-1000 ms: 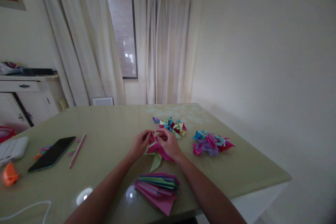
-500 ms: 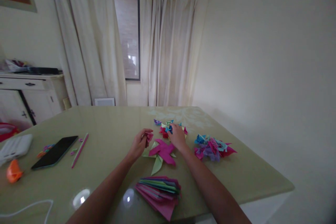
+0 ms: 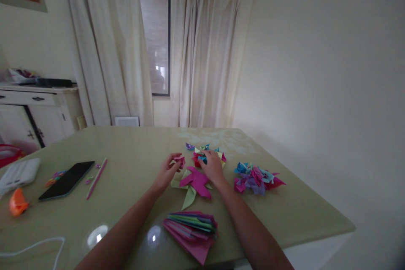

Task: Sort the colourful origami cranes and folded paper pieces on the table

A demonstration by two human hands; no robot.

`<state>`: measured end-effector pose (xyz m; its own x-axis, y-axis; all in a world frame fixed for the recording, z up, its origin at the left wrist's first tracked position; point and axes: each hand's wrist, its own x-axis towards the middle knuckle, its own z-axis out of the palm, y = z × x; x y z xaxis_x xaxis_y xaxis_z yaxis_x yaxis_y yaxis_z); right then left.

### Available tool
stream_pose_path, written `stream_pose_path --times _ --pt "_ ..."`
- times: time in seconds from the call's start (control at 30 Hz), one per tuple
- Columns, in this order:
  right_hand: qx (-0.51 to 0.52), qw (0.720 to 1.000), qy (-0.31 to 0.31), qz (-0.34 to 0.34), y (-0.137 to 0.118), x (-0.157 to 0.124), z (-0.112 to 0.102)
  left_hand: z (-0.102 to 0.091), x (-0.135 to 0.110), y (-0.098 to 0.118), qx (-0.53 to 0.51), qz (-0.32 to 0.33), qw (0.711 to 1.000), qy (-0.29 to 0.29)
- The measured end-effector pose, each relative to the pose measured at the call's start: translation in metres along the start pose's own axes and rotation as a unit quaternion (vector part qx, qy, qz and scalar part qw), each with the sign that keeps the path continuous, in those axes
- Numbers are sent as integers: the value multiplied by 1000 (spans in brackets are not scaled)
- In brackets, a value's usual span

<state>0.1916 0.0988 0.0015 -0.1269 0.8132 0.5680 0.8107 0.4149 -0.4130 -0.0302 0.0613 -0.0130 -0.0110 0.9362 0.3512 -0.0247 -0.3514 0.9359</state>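
Note:
My left hand [image 3: 166, 172] is closed around a small pink folded paper piece [image 3: 180, 160], held above the table left of a cluster of origami. Over that cluster is my right hand [image 3: 214, 166], its thumb and fingers closed about a small blue folded paper piece [image 3: 202, 159]. Red origami [image 3: 195, 159] lies beside those fingers, and the hand covers part of the cluster. Just nearer to me lies a magenta pinwheel-like paper shape [image 3: 198, 181] on top of pale green folded paper [image 3: 189, 198].
In front sits a fanned stack of coloured paper [image 3: 193, 234]. Crumpled, folded papers [image 3: 253, 177] are piled at right. At left lie a pink pencil [image 3: 96, 179], a dark phone-like slab [image 3: 67, 180], an orange object [image 3: 18, 202], a white case [image 3: 19, 174] and a white cable [image 3: 38, 246].
My left fingers have shifted around the pink paper, showing more of it. My right hand has drawn slightly left and down, with the blue piece at its fingertips.

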Motion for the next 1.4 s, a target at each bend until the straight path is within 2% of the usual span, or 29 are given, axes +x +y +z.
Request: stream_pose_path --times 0.07,0.13,0.4,0.53,0.73,0.87,0.97,1.2,1.33,1.4 --pt "-29 999 -41 13 1 0 6 1 0 -1 -5 -1 1000 13" --pt "-36 997 -57 23 2 1 8 2 0 -2 -5 -5 1000 26" --pt "-3 999 -21 25 6 -1 0 1 0 1 -1 -30 999 30" --pt "-33 999 -1 33 5 -5 0 0 2 1 -8 -21 999 36" --pt "-97 993 -24 68 1 -8 -4 0 4 1 -31 -8 998 53" --pt "-98 988 -64 96 0 -8 -5 0 4 -2 -47 -17 997 56" --pt "-95 987 -69 109 1 -8 -5 0 5 -5 -21 -18 998 53" --pt "-24 995 -38 94 2 -7 -3 -5 4 1 43 15 997 56" --pt "52 998 19 40 -1 -7 -4 -5 1 9 52 51 997 36" --pt "89 995 47 7 -4 -7 -5 -4 0 10 52 48 997 37"
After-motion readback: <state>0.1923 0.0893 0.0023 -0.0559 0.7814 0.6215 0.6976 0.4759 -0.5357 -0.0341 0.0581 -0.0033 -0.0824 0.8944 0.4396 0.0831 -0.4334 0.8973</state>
